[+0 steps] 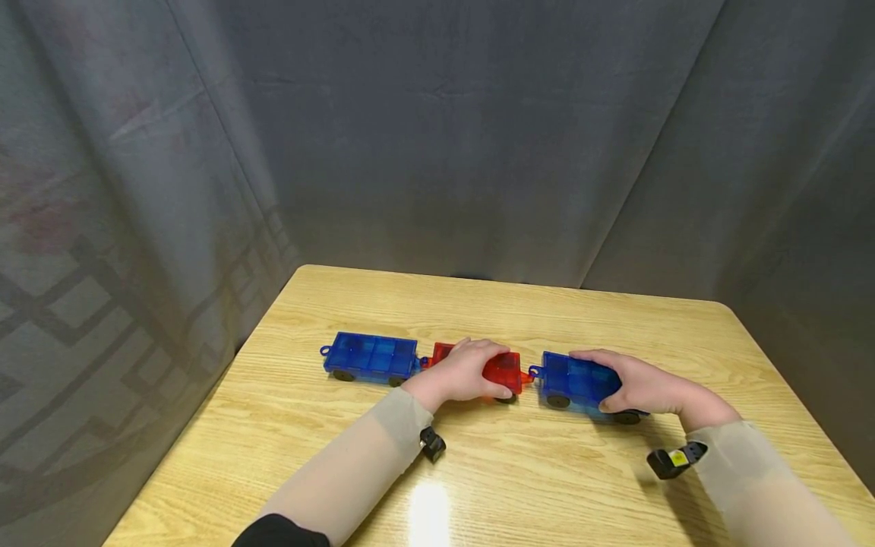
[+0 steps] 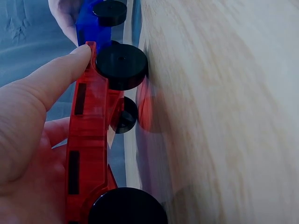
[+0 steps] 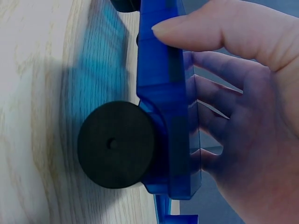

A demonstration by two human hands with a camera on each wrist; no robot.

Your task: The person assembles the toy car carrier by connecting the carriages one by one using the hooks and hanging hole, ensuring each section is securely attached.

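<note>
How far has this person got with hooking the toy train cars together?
The far blue car already sits against the red car; whether they are hooked is unclear. In hand: the left hand grips the red car, the right hand grips the second blue car. Left: closing the small gap between their couplers on the wooden table.

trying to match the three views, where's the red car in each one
Head: the red car sits mid-table under the left hand, between two blue cars.
Left wrist: it runs up the left-centre, thumb on its side, wheels toward the table.
Right wrist: not in it; only the blue car held by the right hand.
Shared landmark: the light wood table.
</note>
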